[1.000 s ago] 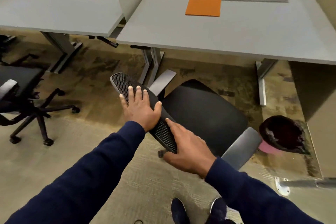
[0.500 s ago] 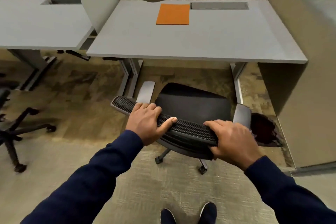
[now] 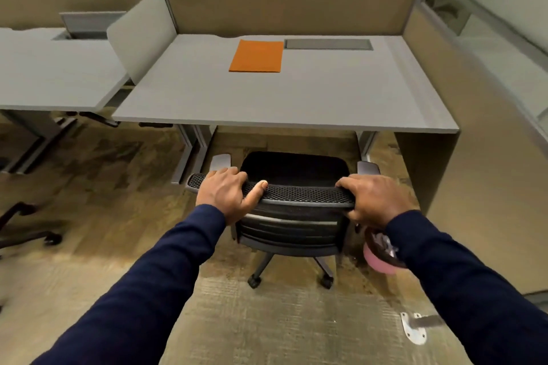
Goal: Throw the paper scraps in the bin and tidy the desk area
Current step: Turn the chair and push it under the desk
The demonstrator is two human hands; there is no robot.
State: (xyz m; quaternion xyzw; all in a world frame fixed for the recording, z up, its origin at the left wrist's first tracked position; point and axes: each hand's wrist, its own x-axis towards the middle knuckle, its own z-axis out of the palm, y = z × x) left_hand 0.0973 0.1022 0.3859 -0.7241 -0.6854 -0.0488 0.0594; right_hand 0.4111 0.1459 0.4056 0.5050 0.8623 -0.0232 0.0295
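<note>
Grey desk (image 3: 296,98), orange mat (image 3: 256,56), black mesh-patterned chair (image 3: 296,195) (honeycomb weave), pink bin (image 3: 376,261), navy sleeves (image 3: 166,270)

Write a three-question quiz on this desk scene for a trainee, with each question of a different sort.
1. True or false: the left hand and the right hand both grip the top of the backrest of the chair.
2. What lies on the desk? A) an orange pad B) a laptop C) a mug
3. Fill in: the pink bin stands on the floor on the chair's ___ side, as the person sees it.

Key: 1 true; 2 A; 3 right.
</note>
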